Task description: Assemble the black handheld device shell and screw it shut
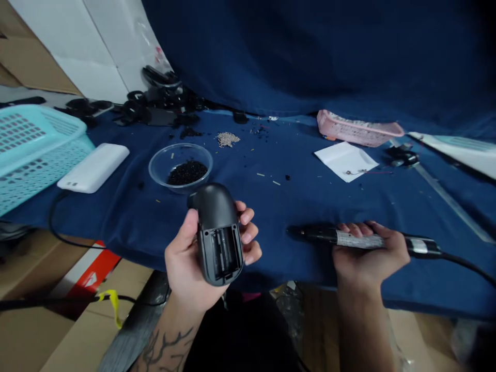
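My left hand [194, 263] is closed around a black rounded plastic device [214, 206], held over the table's near edge. An open compartment that looks like a battery bay [223, 250] shows on its face, the rounded end pointing away from me. In my right hand [372, 250] lies a corded electric screwdriver [321, 235], gripped by its pale-labelled middle. Its tip points left, toward the device but apart from it. Just beyond the left hand stands a clear round bowl [155, 173] with many small dark screws [188, 172] in it.
A small pile of silvery bits [228, 139] lies on the blue cloth [256, 206]. At left are a white power bank [95, 168] and a turquoise basket [42, 139]. Black parts [163, 103] heap up behind. A pink basket [360, 129] and white paper [344, 160] are at right.
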`<state>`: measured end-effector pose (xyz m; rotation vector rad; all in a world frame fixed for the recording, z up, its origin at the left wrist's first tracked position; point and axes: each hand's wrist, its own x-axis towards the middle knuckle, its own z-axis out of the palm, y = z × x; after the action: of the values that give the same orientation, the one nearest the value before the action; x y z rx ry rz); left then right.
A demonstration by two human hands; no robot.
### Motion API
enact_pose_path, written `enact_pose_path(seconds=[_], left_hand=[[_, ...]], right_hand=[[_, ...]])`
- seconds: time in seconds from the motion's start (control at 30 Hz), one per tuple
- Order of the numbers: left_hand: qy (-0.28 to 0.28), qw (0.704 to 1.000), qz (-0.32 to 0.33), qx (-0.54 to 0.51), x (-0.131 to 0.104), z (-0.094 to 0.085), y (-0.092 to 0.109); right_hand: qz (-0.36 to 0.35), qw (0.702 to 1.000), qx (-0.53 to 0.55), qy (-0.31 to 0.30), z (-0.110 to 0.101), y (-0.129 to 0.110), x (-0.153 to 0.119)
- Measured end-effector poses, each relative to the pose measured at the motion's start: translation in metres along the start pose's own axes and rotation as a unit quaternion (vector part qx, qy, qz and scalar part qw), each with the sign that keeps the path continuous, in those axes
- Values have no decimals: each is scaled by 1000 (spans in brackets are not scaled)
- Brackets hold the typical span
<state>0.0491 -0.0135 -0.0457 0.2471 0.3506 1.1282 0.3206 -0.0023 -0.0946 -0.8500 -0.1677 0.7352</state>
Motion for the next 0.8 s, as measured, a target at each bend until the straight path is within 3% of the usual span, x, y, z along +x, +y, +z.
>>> enact_pose_path(seconds=[0.13,0.33,0.53,0.67,0.8], left_hand=[[-17,1000,9,24,5,3,-8],[-40,998,-50,19,7,6,-12],[31,997,-41,64,16,11,-15],[38,988,-54,136,20,7,-15],[55,974,0,220,20,-2,-21]], right_hand=[[-11,1000,20,15,-4,1,0],[7,1000,14,14,-5,-1,2],[10,1000,3,19,-5,-2,2],[27,999,4,26,-1,-5,-3],[33,999,7,27,3,-7,-6]])
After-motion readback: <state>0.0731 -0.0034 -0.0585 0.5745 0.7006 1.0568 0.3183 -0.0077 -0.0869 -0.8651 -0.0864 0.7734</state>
